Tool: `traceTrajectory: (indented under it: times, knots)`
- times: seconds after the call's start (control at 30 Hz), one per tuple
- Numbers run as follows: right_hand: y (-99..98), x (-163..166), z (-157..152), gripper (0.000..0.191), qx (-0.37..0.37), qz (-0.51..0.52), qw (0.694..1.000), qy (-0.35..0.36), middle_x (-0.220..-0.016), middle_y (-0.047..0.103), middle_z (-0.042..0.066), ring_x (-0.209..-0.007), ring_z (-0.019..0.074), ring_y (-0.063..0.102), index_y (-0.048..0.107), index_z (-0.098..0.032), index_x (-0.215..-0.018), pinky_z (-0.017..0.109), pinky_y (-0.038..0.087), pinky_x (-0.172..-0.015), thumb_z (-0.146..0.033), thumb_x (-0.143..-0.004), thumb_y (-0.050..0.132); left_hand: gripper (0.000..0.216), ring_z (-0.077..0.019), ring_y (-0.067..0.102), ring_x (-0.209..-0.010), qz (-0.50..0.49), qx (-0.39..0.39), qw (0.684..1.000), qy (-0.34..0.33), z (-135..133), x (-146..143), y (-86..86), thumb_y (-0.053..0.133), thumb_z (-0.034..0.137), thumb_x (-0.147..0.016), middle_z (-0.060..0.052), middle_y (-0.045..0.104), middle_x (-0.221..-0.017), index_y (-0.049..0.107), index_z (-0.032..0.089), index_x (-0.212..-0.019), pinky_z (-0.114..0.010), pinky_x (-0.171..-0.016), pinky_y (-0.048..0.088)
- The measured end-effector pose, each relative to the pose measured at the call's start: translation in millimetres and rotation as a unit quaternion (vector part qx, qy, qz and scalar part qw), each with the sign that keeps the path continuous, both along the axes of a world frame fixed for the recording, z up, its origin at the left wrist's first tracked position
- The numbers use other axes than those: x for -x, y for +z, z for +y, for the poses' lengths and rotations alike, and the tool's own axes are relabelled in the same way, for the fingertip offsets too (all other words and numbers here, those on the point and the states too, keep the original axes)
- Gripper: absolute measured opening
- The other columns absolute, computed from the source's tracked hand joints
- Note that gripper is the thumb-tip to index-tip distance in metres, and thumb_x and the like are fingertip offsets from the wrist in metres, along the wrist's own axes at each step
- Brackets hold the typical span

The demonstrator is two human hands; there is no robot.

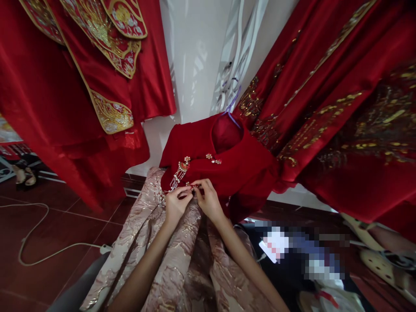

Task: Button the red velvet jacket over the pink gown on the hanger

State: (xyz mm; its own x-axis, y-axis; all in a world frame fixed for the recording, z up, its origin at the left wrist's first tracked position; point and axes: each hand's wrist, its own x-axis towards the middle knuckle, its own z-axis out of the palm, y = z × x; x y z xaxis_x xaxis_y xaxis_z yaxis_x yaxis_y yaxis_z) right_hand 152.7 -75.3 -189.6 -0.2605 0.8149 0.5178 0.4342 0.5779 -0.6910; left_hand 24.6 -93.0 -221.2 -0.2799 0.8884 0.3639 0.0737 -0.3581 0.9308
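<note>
A dark red velvet garment [198,138] hangs in front of me on a purple hanger [231,106], with pink-beige brocade fabric [188,242] below it. My left hand [177,203] and my right hand [208,198] meet at its front, fingertips pinched close together. Between them is a small beaded ornament [187,184], partly hidden by the fingers. Another beaded ornament [213,159] sits near the neckline. To the left of it, a gold brooch-like piece with a dangling bead tassel [179,174] lies on the velvet.
Red gowns with gold embroidery [113,112] hang at the left, and red sequinned gowns [312,130] at the right. A white cable [48,208] crosses the tiled floor. High-heeled shoes [26,175] stand far left; beige clogs [380,264] lie at right beside a dark surface with a blurred patch.
</note>
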Motion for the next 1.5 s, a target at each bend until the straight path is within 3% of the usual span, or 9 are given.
traceTrajectory:
  times: [0.3, 0.47, 0.53, 0.7, 0.83, 0.97, 1.1, 1.23, 1.5]
  knots:
    - [9.5, -7, -2, 0.018, 0.022, -0.034, 0.999, 0.036, -0.105, 0.053, 0.008, -0.087, 0.0159, 0.061, 0.056, -0.021, -0.104, 0.031, 0.055, -0.078, -0.023, -0.089, 0.046, 0.02, -0.0153, 0.066, -0.083, 0.0, -0.009, 0.999, -0.047, 2, 5, -5.6, 0.061, 0.026, -0.077, -0.007, 0.067, -0.095, 0.063, 0.016, -0.094, -0.029, -0.076, 0.055]
    - [23.0, -34, -9, 0.023, 0.104, 0.052, 0.993, 0.031, -0.1, 0.06, 0.007, -0.073, 0.0144, 0.066, 0.056, -0.02, -0.1, 0.025, 0.057, -0.06, -0.039, -0.089, 0.049, 0.017, -0.0118, 0.056, -0.073, 0.025, -0.038, 0.987, 0.153, -4, 11, 1.6, 0.057, 0.032, -0.082, -0.003, 0.057, -0.086, 0.054, 0.018, -0.092, -0.023, -0.066, 0.048]
    - [29.6, -44, -8, 0.026, 0.105, 0.082, 0.991, 0.006, -0.092, 0.063, 0.006, -0.071, 0.0152, 0.067, 0.058, -0.019, -0.097, 0.026, 0.058, -0.061, -0.043, -0.087, 0.051, 0.015, -0.012, 0.054, -0.072, 0.031, -0.049, 0.98, 0.19, -6, 12, 4.3, 0.054, 0.031, -0.084, -0.002, 0.055, -0.083, 0.052, 0.018, -0.09, -0.023, -0.066, 0.046]
    - [40.3, -53, -9, 0.03, 0.106, 0.112, 0.988, -0.023, -0.079, 0.066, 0.006, -0.066, 0.0154, 0.066, 0.059, -0.018, -0.098, 0.026, 0.057, -0.058, -0.045, -0.085, 0.055, 0.013, -0.0115, 0.052, -0.07, 0.121, -0.043, 0.984, 0.127, -11, 7, 6.2, 0.055, 0.03, -0.084, -0.004, 0.053, -0.087, 0.056, 0.018, -0.089, -0.022, -0.061, 0.045]
    - [41.0, -46, -12, 0.027, 0.101, 0.085, 0.991, -0.025, -0.083, 0.067, 0.006, -0.073, 0.0166, 0.067, 0.06, -0.019, -0.097, 0.026, 0.056, -0.061, -0.043, -0.086, 0.053, 0.02, -0.0119, 0.054, -0.076, 0.187, -0.055, 0.978, 0.07, -14, 2, 3.6, 0.057, 0.029, -0.083, -0.006, 0.054, -0.099, 0.057, 0.019, -0.1, -0.022, -0.062, 0.047]
    - [27.7, -41, -9, 0.021, 0.104, 0.02, 0.994, 0.016, -0.095, 0.068, 0.005, -0.087, 0.0162, 0.066, 0.062, -0.02, -0.098, 0.028, 0.056, -0.072, -0.036, -0.087, 0.052, 0.022, -0.0161, 0.057, -0.087, 0.243, -0.056, 0.967, 0.047, -13, 3, -2.5, 0.057, 0.029, -0.083, -0.007, 0.057, -0.099, 0.059, 0.02, -0.102, -0.026, -0.07, 0.049]
    - [2.6, -38, 1, 0.032, 0.136, 0.016, 0.988, 0.066, -0.11, 0.065, 0.007, -0.1, 0.0158, 0.063, 0.055, -0.019, -0.112, 0.03, 0.054, -0.082, -0.028, -0.082, 0.059, 0.016, -0.0186, 0.058, -0.091, 0.267, -0.059, 0.961, 0.041, -9, 5, -8.9, 0.054, 0.026, -0.084, -0.006, 0.061, -0.095, 0.061, 0.02, -0.098, -0.032, -0.077, 0.048]
    - [-11.6, -33, 7, 0.027, 0.148, 0.025, 0.988, 0.047, -0.103, 0.066, 0.007, -0.095, 0.0155, 0.064, 0.057, -0.019, -0.106, 0.029, 0.055, -0.076, -0.026, -0.08, 0.059, 0.013, -0.0193, 0.059, -0.087, 0.275, -0.047, 0.96, 0.035, -8, 6, -10.1, 0.052, 0.025, -0.085, -0.006, 0.064, -0.089, 0.063, 0.02, -0.091, -0.035, -0.079, 0.048]
    - [-15.3, -28, 8, 0.02, 0.133, 0.012, 0.99, 0.033, -0.095, 0.07, 0.003, -0.089, 0.0155, 0.066, 0.062, -0.021, -0.099, 0.029, 0.054, -0.073, -0.025, -0.08, 0.058, 0.017, -0.0174, 0.064, -0.085, 0.223, -0.029, 0.974, -0.001, -8, 4, -14.9, 0.054, 0.03, -0.085, -0.006, 0.068, -0.094, 0.064, 0.02, -0.096, -0.033, -0.078, 0.052]
